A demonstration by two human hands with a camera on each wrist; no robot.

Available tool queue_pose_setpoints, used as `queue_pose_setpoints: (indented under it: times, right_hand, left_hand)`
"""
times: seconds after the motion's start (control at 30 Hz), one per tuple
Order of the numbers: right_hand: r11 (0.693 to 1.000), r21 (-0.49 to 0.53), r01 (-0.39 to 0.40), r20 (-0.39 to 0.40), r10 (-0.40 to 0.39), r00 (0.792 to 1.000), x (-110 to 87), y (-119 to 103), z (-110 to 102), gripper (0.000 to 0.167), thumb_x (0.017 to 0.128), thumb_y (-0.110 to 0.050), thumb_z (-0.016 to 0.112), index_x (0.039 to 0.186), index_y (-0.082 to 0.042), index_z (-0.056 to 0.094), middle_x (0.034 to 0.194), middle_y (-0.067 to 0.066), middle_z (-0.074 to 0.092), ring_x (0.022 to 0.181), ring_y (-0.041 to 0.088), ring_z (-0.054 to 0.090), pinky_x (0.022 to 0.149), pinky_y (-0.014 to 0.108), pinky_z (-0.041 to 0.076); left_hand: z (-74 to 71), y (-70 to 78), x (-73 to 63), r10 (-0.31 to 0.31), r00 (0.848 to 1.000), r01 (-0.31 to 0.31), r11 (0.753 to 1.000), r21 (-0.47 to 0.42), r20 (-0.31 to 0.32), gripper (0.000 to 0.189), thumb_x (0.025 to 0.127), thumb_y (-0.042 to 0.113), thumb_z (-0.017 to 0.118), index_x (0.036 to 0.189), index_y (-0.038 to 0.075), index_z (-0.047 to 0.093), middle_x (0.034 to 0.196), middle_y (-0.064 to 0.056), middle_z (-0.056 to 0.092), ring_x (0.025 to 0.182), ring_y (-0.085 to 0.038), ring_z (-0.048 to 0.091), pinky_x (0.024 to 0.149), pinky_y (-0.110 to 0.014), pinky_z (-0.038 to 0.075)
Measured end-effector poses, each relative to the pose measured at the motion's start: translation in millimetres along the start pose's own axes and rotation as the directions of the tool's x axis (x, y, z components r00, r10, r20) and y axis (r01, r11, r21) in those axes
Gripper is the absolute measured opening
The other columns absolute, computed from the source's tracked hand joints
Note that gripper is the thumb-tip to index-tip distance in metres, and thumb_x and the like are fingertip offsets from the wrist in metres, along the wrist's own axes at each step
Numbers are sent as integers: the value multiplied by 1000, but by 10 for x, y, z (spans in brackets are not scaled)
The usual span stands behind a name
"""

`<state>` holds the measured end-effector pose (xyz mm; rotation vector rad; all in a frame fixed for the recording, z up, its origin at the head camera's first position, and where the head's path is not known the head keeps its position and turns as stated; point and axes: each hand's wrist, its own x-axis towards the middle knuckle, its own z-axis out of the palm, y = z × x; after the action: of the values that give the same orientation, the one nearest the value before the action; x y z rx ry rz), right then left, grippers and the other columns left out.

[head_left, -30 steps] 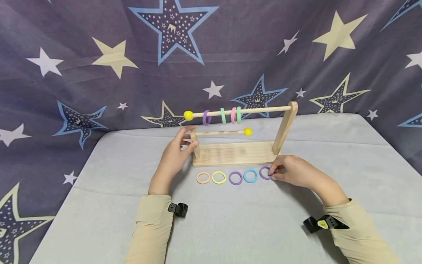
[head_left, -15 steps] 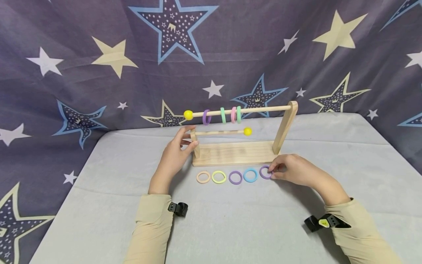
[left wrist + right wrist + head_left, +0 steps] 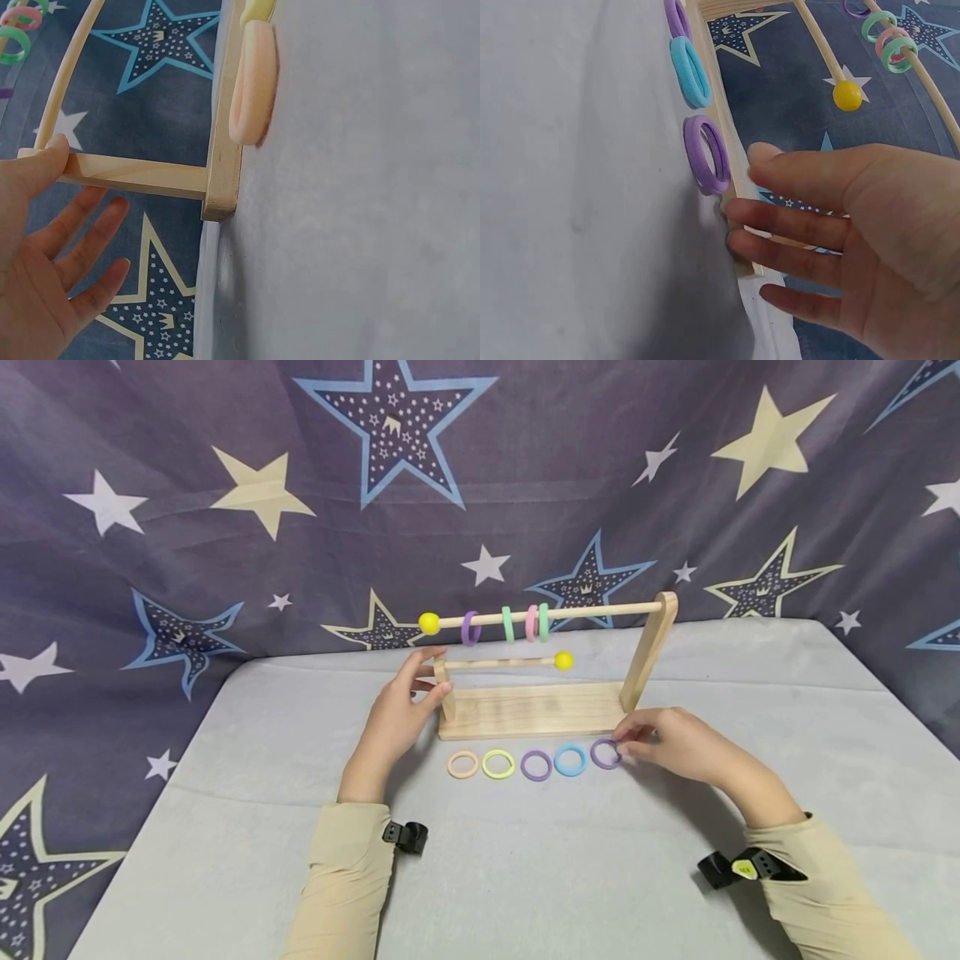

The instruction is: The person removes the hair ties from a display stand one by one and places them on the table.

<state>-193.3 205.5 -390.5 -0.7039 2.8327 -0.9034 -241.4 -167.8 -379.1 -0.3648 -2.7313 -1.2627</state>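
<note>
A wooden stand (image 3: 536,708) has two dowels with yellow ball ends. My left hand (image 3: 397,714) holds its short left post between thumb and fingers; in the left wrist view the thumb lies over the post's top. On the upper dowel hang a purple ring (image 3: 470,628), a pink one and two green ones. My right hand (image 3: 671,743) is beside the rightmost purple hair tie (image 3: 606,753), which lies flat on the table. In the right wrist view the fingers are extended and a small gap separates them from that tie (image 3: 706,155).
In a row before the stand lie an orange hair tie (image 3: 462,765), a yellow one (image 3: 498,764), another purple one (image 3: 536,766) and a blue one (image 3: 570,760). The table (image 3: 525,877) has a pale cloth. A starry curtain (image 3: 420,543) hangs behind.
My right hand has let go of the rightmost purple hair tie and drawn slightly right. The left hand stays on the post.
</note>
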Motion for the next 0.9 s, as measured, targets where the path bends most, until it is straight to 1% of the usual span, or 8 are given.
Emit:
queue_pose_setpoints:
  times: [0.23,0.33,0.43,0.5,0.6,0.77,0.9]
  right_hand:
    - [1000,3,23,-120,-23,993,-14,48,-39,12,91,-13,73,101,-8,74,88,-4,70,83,15,63,85,49,49]
    - [999,13,40,-178,-37,983,-13,61,-58,12,90,-9,73,101,-7,74,91,0,72,84,18,65,85,50,49]
    - [998,18,61,-247,-55,968,-11,65,-71,12,89,-4,73,100,-6,74,94,4,73,84,21,65,83,50,50]
    - [997,13,78,-296,-71,953,-11,70,-72,11,88,-3,73,99,-6,74,96,6,73,86,22,65,82,48,51]
    - [995,0,103,-379,-96,920,-12,84,-73,11,87,-3,74,98,-7,75,98,5,74,88,20,65,80,39,51]
    - [989,9,149,-492,-126,862,-14,97,-84,14,85,1,75,98,-5,75,95,4,74,87,6,63,79,23,49]
    - [985,31,171,-566,-124,815,-15,94,-89,15,85,4,74,98,-3,75,92,7,74,84,-3,60,78,18,47]
  left_hand:
    - [5,3,-1,1,1000,-1,1000,-1,0,49,99,34,61,145,32,44,133,-11,60,112,-32,61,93,-54,47]
    - [6,-2,-2,3,1000,-3,1000,-2,-1,49,99,34,61,145,32,44,133,-11,60,112,-32,61,94,-54,47]
    - [6,-5,-2,4,1000,-4,1000,-1,-2,49,99,34,61,145,32,44,133,-11,60,112,-31,61,93,-54,47]
    - [6,-6,-4,3,1000,-3,1000,-2,-1,49,99,34,61,145,32,44,133,-11,60,112,-31,61,93,-54,47]
    - [6,-7,-4,1,1000,-1,1000,-2,-1,49,99,34,61,145,33,44,133,-11,60,112,-31,61,93,-54,47]
    - [5,-2,-6,1,1000,-1,1000,-4,1,49,99,34,61,145,32,44,134,-10,60,112,-31,61,93,-54,47]
    - [8,1,-5,3,1000,-3,1000,-2,0,50,99,33,61,146,29,44,133,-10,60,112,-31,61,93,-54,47]
